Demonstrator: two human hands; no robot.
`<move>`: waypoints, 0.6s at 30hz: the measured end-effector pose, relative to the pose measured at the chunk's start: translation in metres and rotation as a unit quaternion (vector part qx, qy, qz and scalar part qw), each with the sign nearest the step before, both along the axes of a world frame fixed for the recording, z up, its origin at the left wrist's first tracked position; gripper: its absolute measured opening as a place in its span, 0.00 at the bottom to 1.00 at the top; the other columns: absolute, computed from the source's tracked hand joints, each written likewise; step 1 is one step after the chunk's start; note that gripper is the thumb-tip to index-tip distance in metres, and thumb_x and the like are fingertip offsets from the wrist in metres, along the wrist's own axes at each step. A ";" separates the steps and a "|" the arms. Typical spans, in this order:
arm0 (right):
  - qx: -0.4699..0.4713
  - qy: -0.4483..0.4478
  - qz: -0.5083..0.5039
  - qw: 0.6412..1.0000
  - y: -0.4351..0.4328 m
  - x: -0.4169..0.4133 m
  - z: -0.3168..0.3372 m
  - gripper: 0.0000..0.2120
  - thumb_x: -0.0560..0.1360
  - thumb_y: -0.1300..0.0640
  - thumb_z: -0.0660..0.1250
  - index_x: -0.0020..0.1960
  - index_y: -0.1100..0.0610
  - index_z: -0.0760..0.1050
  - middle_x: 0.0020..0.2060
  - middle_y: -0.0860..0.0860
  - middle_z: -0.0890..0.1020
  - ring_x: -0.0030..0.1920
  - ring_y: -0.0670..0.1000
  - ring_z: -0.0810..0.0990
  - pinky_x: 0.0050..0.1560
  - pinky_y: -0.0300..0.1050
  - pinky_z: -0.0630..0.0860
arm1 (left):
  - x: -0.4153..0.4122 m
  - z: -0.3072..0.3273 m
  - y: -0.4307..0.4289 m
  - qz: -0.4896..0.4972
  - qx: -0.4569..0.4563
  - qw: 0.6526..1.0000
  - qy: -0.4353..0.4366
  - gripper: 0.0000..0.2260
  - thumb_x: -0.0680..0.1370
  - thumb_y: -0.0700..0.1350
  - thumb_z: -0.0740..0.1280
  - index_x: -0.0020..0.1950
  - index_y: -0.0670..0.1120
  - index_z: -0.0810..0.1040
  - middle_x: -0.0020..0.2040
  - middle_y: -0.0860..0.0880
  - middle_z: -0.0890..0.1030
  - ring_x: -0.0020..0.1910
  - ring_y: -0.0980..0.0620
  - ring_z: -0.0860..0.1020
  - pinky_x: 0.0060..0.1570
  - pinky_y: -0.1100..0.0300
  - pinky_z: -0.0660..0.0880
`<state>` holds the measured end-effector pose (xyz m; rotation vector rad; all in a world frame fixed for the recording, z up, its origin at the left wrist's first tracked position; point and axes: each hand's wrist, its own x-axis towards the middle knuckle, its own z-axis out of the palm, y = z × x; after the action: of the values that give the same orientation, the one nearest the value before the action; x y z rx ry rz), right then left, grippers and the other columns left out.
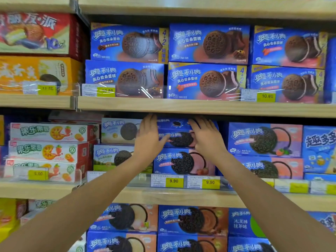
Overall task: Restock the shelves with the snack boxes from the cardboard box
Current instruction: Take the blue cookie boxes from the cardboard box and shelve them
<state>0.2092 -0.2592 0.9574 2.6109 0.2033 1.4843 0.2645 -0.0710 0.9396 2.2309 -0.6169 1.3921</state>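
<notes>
Now both hands are reaching into the middle shelf [163, 197], flanking the uppermost blue Oreo box [172, 124] of a stack. The left hand [147, 138] is lying open, fingers straight, against the box's left end. The right hand [206, 138], also flat, is pressing its right side. Yellow price tags [174, 181] are showing just below the stack.

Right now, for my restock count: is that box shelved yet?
In: blue box tops its stack, between left hand and right hand.
</notes>
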 end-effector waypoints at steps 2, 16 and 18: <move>-0.003 -0.018 -0.022 1.000 -0.001 0.002 -0.002 0.26 0.65 0.64 0.69 0.63 0.60 0.74 0.59 0.62 0.76 0.62 0.64 0.74 0.64 0.61 0.67 | 0.000 -0.006 0.001 -0.110 -0.113 0.982 0.106 0.32 0.75 0.53 0.68 0.72 0.40 0.60 0.69 0.41 0.68 0.68 0.43 0.67 0.63 0.54 0.66; 0.064 -0.040 -0.083 0.994 0.004 -0.001 -0.026 0.22 0.55 0.63 0.78 0.47 0.64 0.78 0.41 0.61 0.80 0.41 0.62 0.80 0.34 0.48 0.79 | 0.017 0.012 -0.014 -0.148 -0.254 0.892 0.345 0.21 0.79 0.55 0.62 0.63 0.40 0.72 0.59 0.41 0.78 0.56 0.40 0.77 0.48 0.54 0.72; 0.076 0.003 -0.075 0.994 0.001 0.000 -0.031 0.20 0.60 0.64 0.75 0.50 0.65 0.78 0.47 0.63 0.79 0.49 0.65 0.80 0.39 0.52 0.79 | 0.018 0.010 -0.017 -0.147 -0.228 0.898 0.347 0.18 0.79 0.50 0.63 0.64 0.40 0.72 0.60 0.41 0.78 0.57 0.40 0.76 0.50 0.55 0.72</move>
<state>0.2087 -0.2579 0.9263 2.6782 -0.1072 1.4964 0.2825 -0.0876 0.9497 1.9464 -0.3053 0.4561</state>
